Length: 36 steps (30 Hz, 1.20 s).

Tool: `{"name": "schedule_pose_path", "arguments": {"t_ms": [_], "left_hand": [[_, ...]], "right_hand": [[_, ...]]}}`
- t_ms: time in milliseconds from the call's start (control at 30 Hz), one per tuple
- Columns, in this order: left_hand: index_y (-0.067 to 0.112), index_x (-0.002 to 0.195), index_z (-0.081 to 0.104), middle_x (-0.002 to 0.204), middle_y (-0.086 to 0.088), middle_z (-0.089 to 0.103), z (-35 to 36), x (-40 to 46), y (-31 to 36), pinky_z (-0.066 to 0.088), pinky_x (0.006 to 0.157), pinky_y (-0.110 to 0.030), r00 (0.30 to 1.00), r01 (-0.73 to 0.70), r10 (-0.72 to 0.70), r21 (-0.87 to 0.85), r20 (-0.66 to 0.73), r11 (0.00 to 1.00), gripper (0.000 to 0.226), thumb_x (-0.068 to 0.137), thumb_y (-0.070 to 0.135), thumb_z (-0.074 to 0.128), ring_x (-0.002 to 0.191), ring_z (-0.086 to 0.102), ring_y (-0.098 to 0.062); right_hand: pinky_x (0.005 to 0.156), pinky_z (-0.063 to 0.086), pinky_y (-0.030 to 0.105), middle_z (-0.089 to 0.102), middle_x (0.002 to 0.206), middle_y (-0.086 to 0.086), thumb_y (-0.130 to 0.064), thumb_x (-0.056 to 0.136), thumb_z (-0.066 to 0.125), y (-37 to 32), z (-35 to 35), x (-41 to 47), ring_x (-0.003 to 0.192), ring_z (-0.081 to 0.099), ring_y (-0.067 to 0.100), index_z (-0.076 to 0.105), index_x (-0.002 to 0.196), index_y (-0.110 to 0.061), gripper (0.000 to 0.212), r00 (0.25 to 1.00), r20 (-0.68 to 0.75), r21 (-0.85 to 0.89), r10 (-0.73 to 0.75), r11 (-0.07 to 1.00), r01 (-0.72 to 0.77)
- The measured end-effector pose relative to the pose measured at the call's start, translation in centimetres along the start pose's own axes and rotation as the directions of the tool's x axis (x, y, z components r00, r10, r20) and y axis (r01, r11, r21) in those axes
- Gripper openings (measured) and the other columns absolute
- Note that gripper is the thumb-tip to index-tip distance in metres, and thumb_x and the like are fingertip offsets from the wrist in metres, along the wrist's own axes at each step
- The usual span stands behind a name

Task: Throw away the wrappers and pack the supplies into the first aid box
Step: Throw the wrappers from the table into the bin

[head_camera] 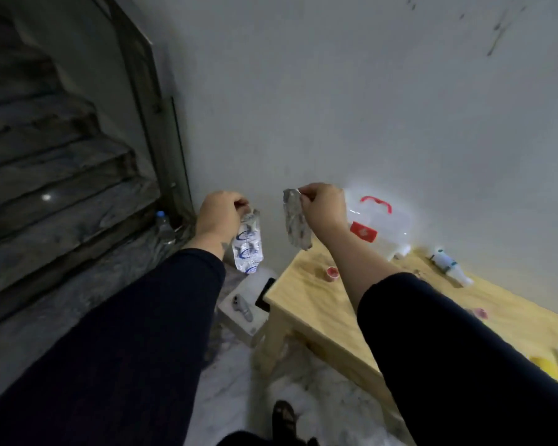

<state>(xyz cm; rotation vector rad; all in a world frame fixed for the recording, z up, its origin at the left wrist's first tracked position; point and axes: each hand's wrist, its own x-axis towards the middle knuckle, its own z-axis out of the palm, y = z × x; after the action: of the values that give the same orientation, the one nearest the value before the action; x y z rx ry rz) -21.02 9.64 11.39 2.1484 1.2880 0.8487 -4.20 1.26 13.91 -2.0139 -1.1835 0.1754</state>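
My left hand (pixel 218 215) pinches the top of a silvery wrapper with blue print (pixel 248 249), which hangs over the floor left of the table. My right hand (pixel 322 204) holds a grey crumpled wrapper (pixel 296 224) by its upper edge above the table's left corner. The white first aid box (pixel 384 226) with a red handle and red clasp stands shut on the wooden table (pixel 306 304), behind my right wrist by the wall. A white tube (pixel 450 263) lies to its right. Two small pink tape rolls (pixel 331 272) (pixel 481 313) rest on the tabletop.
A pale low block (pixel 239 313) on the floor holds a small grey object and a black phone (pixel 265 294). A plastic water bottle (pixel 165 228) stands at the foot of dark stone stairs (pixel 45 175). Yellow and white packs (pixel 554 365) lie at the table's right end. A sandalled foot (pixel 284 416) is below.
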Motion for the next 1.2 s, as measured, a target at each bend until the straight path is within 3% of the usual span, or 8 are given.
{"name": "schedule_pose_path", "arguments": {"t_ms": [267, 467, 600, 667, 733, 867, 1067, 1200], "left_hand": [[0.006, 0.097, 0.074, 0.096, -0.012, 0.074, -2.8, -0.8, -11.8, 0.04, 0.073, -0.021, 0.94, 0.337, -0.338, -0.03, -0.039, 0.941, 0.015, 0.084, 0.014, 0.069, 0.092, 0.066, -0.023], [0.006, 0.099, 0.069, 0.094, -0.013, 0.071, -3.0, -1.2, -20.1, 0.045, 0.078, -0.026, 0.8, 0.569, -0.585, -0.141, -0.134, 0.81, 0.016, 0.083, 0.004, 0.066, 0.085, 0.062, -0.021], [0.006, 0.083, 0.068, 0.083, -0.017, 0.069, -2.6, -2.4, -25.2, 0.047, 0.075, -0.031, 0.716, 0.664, -0.691, -0.208, -0.099, 0.718, 0.013, 0.08, -0.004, 0.06, 0.077, 0.058, -0.02], [0.003, 0.085, 0.072, 0.086, -0.017, 0.071, -2.2, -2.7, -27.5, 0.046, 0.076, -0.029, 0.696, 0.695, -0.717, -0.208, -0.049, 0.689, 0.015, 0.082, -0.004, 0.059, 0.081, 0.062, -0.023], [0.0, 0.095, 0.073, 0.097, -0.018, 0.073, -1.4, -2.8, -30.1, 0.043, 0.077, -0.023, 0.661, 0.73, -0.749, -0.199, -0.032, 0.653, 0.017, 0.084, -0.003, 0.061, 0.091, 0.065, -0.025], [0.002, 0.111, 0.069, 0.114, -0.015, 0.069, 1.2, -3.1, -36.1, 0.039, 0.088, -0.014, 0.608, 0.774, -0.794, -0.211, -0.019, 0.597, 0.031, 0.081, -0.002, 0.068, 0.108, 0.062, -0.023], [0.008, 0.116, 0.067, 0.121, -0.008, 0.067, 7.9, -4.3, -45.2, 0.033, 0.076, 0.005, 0.558, 0.813, -0.829, -0.222, 0.039, 0.538, 0.035, 0.083, -0.001, 0.067, 0.106, 0.06, -0.011], [0.012, 0.118, 0.066, 0.119, -0.002, 0.066, 12.6, -5.6, -49.6, 0.045, 0.083, -0.016, 0.543, 0.839, -0.832, -0.129, 0.117, 0.529, 0.03, 0.089, 0.008, 0.065, 0.107, 0.062, -0.016]], "right_hand": [[0.085, 0.05, 0.026, 0.074, 0.103, 0.012, -0.011, 0.087, 0.058, -4.4, 14.9, 2.1, 0.096, 0.068, 0.025, 0.074, 0.102, -0.008, 0.022, 0.932, 0.353, 0.079, -0.082, 0.995, 0.058], [0.061, 0.041, 0.019, 0.057, 0.065, -0.003, 0.002, 0.083, 0.053, -5.4, 25.7, 3.1, 0.05, 0.045, 0.001, 0.072, 0.093, -0.007, 0.023, 0.826, 0.559, 0.138, -0.068, 0.99, -0.012], [0.073, 0.044, 0.016, 0.074, 0.092, 0.009, 0.002, 0.085, 0.055, -5.5, 31.7, 2.5, 0.074, 0.063, 0.013, 0.076, 0.09, -0.007, 0.024, 0.737, 0.672, 0.109, -0.071, 0.994, -0.003], [0.081, 0.046, 0.019, 0.075, 0.097, 0.008, 0.0, 0.087, 0.055, -5.2, 34.3, 2.0, 0.086, 0.066, 0.018, 0.076, 0.094, -0.008, 0.024, 0.711, 0.702, 0.083, -0.041, 0.996, -0.024], [0.076, 0.047, 0.022, 0.073, 0.091, 0.007, 0.0, 0.086, 0.055, -4.4, 37.2, 1.3, 0.077, 0.062, 0.017, 0.075, 0.098, -0.011, 0.026, 0.689, 0.725, 0.051, 0.011, 0.996, -0.069], [0.074, 0.042, 0.013, 0.075, 0.097, 0.007, 0.002, 0.078, 0.055, -1.6, 43.4, -0.3, 0.081, 0.065, 0.015, 0.076, 0.098, -0.016, 0.034, 0.689, 0.719, -0.006, 0.092, 0.992, -0.126], [0.042, 0.035, 0.009, 0.063, 0.063, -0.009, -0.001, 0.083, 0.056, 5.1, 52.5, -2.0, 0.045, 0.047, 0.009, 0.074, 0.102, -0.021, 0.032, 0.678, 0.721, -0.071, 0.146, 0.988, -0.136], [0.062, 0.043, 0.014, 0.073, 0.097, 0.009, -0.007, 0.089, 0.06, 9.0, 56.8, -3.6, 0.083, 0.066, 0.025, 0.071, 0.107, -0.014, 0.021, 0.644, 0.748, -0.05, 0.16, 0.981, -0.185]]}}
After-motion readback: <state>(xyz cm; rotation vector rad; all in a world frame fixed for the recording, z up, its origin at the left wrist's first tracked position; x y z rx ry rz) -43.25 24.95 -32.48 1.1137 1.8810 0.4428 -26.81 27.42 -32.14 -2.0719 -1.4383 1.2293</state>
